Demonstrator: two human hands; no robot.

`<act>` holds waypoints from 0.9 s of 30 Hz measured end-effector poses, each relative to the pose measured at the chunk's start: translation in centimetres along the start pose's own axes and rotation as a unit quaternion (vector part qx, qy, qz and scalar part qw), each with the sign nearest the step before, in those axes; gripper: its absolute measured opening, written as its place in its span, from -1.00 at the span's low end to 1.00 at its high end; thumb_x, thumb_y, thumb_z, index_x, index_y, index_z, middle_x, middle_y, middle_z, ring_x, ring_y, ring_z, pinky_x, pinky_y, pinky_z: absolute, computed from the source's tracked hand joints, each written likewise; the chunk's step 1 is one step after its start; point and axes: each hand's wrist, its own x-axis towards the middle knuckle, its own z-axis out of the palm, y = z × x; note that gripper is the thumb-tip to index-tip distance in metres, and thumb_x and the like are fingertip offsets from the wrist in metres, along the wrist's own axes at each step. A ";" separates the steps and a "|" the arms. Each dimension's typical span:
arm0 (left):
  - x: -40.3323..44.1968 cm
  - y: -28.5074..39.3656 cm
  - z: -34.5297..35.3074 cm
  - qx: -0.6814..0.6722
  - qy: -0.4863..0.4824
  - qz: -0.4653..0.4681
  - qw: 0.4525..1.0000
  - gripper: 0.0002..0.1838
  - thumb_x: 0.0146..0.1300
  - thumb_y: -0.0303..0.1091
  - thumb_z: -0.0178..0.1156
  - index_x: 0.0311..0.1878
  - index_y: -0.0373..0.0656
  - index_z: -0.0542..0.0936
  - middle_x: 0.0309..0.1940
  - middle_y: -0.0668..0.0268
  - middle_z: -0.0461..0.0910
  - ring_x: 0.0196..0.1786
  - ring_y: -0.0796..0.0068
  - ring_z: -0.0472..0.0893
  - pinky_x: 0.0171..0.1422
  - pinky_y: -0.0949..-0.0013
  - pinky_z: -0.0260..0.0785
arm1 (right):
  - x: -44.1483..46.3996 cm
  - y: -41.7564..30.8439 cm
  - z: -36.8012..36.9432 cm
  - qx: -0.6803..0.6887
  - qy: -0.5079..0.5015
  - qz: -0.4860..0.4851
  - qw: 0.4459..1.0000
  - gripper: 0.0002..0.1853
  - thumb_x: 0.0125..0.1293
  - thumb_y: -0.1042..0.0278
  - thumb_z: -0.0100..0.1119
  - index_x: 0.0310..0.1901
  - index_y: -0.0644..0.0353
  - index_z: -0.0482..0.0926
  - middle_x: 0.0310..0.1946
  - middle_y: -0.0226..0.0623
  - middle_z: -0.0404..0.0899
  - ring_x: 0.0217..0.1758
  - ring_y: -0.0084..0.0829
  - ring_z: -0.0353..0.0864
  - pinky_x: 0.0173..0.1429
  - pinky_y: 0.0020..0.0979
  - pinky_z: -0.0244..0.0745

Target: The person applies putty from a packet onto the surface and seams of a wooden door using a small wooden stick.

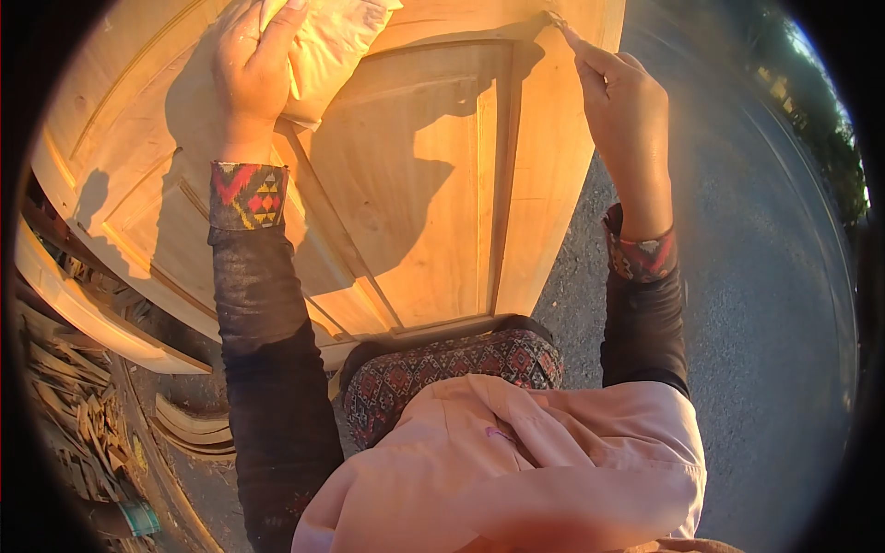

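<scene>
A pale wooden panelled door [396, 166] lies in front of me, with raised frames and sunken panels. Over its upper left part my left hand [251, 69] grips a crumpled, cream-coloured packet [336, 55], thumb on top. At the upper right edge of the door, my right hand [627, 106] is closed, holding a small thin object [556, 18] whose tip is over the wood; what it is cannot be made out. Shadows of my arms and head fall across the panels.
Another curved-looking wooden piece [92, 304] lies below the door at left, beside a pile of wood scraps [88, 415]. Grey gravelly ground [747, 323] stretches along the right, with trees [802, 101] at the far right. My patterned lap [452, 369] is against the door's near edge.
</scene>
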 end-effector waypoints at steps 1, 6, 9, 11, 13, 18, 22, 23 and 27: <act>0.1 0.3 0.0 0.020 -0.009 0.008 1.000 -0.84 0.28 -0.45 0.10 -0.19 -0.36 0.57 -0.22 0.24 0.57 -0.08 0.34 0.52 0.07 0.37 0.31 | 0.0 -0.1 -0.5 0.014 -0.019 0.015 1.000 -0.72 0.36 0.33 0.10 0.06 -0.12 0.64 -0.53 -0.32 0.46 -0.54 -0.56 0.31 -0.37 -0.46 0.34; -0.1 0.1 0.3 -0.015 0.016 -0.003 1.000 -0.83 0.29 -0.44 0.09 -0.18 -0.35 0.57 -0.21 0.24 0.56 -0.06 0.34 0.51 0.11 0.36 0.29 | 0.1 1.1 0.0 0.053 0.017 -0.010 0.998 -0.74 0.33 0.31 0.14 0.02 0.01 0.66 -0.44 -0.33 0.58 -0.44 -0.58 0.45 -0.28 -0.49 0.41; 0.0 0.0 0.1 0.009 0.010 0.016 1.000 -0.82 0.29 -0.44 0.09 -0.18 -0.36 0.56 -0.21 0.25 0.55 -0.08 0.36 0.51 0.08 0.38 0.30 | -2.0 1.2 -0.3 0.128 -0.053 0.047 0.989 -0.73 0.32 0.32 0.16 0.03 0.04 0.66 -0.43 -0.35 0.59 -0.40 -0.59 0.50 -0.25 -0.49 0.43; -0.1 0.1 0.0 -0.008 -0.003 -0.005 1.000 -0.82 0.29 -0.43 0.09 -0.17 -0.36 0.56 -0.21 0.25 0.54 -0.10 0.38 0.51 0.06 0.40 0.31 | -3.1 1.1 0.1 0.180 -0.060 0.084 0.978 -0.71 0.32 0.34 0.16 0.06 0.02 0.65 -0.44 -0.36 0.56 -0.43 -0.59 0.47 -0.26 -0.50 0.43; -0.1 0.3 -0.1 -0.017 -0.012 -0.019 1.000 -0.82 0.29 -0.43 0.10 -0.17 -0.36 0.56 -0.22 0.26 0.54 -0.11 0.40 0.51 0.03 0.42 0.32 | -4.3 0.5 1.9 0.209 -0.013 0.099 0.973 -0.71 0.32 0.36 0.17 0.07 0.00 0.65 -0.46 -0.38 0.53 -0.45 -0.60 0.43 -0.26 -0.51 0.42; -0.1 0.4 0.3 -0.093 -0.004 -0.055 0.994 -0.82 0.29 -0.43 0.10 -0.17 -0.37 0.55 -0.22 0.28 0.54 -0.15 0.45 0.51 0.00 0.45 0.33 | -3.8 0.1 5.0 0.209 0.080 -0.003 0.975 -0.68 0.32 0.46 0.15 0.08 -0.05 0.64 -0.47 -0.37 0.50 -0.44 -0.52 0.49 -0.33 -0.50 0.45; 0.0 0.5 0.7 -0.098 0.017 -0.044 0.994 -0.82 0.29 -0.44 0.10 -0.17 -0.38 0.54 -0.22 0.28 0.55 -0.15 0.46 0.51 -0.01 0.46 0.34 | -3.4 0.9 6.6 0.064 0.135 -0.086 0.985 -0.66 0.28 0.50 0.17 0.06 -0.09 0.65 -0.38 -0.32 0.56 -0.37 -0.47 0.56 -0.28 -0.47 0.50; 0.2 0.5 0.4 -0.071 0.004 -0.022 0.997 -0.82 0.29 -0.44 0.10 -0.17 -0.38 0.54 -0.21 0.28 0.55 -0.15 0.46 0.51 -0.01 0.46 0.34 | -3.6 0.8 6.8 0.046 0.143 -0.087 0.985 -0.62 0.24 0.53 0.19 0.06 -0.10 0.65 -0.39 -0.33 0.54 -0.38 -0.43 0.56 -0.30 -0.44 0.52; 0.1 1.0 0.4 -0.039 0.009 -0.018 0.999 -0.82 0.29 -0.42 0.10 -0.18 -0.37 0.54 -0.21 0.27 0.55 -0.14 0.45 0.51 0.00 0.44 0.33 | -4.0 1.0 6.6 0.030 0.135 -0.084 0.987 -0.58 0.21 0.53 0.19 0.07 -0.16 0.64 -0.39 -0.34 0.51 -0.41 -0.39 0.56 -0.31 -0.41 0.55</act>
